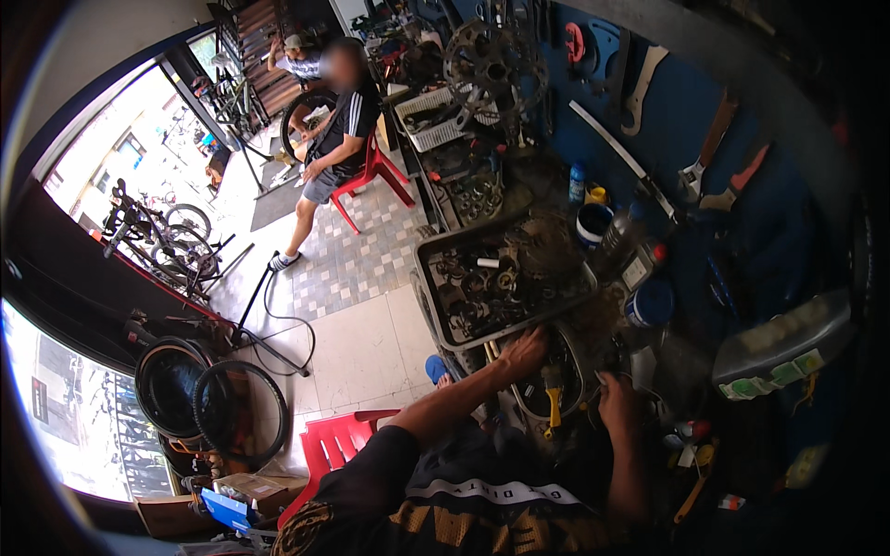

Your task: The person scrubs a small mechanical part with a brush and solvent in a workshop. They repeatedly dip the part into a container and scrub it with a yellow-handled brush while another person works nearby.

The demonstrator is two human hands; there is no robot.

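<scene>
My left hand [525, 354] reaches over a small grey basin [581, 385], close to the near edge of a large metal tray [451, 345]. Its fingers look stretched out, and I see nothing held in them. In the basin lies a yellow-handled tool [554, 400] among dark parts. To the right of the basin is my right hand [615, 400], its fingers closed together. Whatever they hold is too dark and small to name. Greasy metal parts [473, 296] and a short white piece [488, 263] lie in the large tray.
A blue tub [651, 303], a blue-labelled pot [594, 222] and bottles line the bench by the tool wall. Wrenches [700, 167] hang there. A red chair [332, 445] stands at my left. Another person [350, 120] sits farther off near bicycle wheels. Tires [239, 414] rest on the floor.
</scene>
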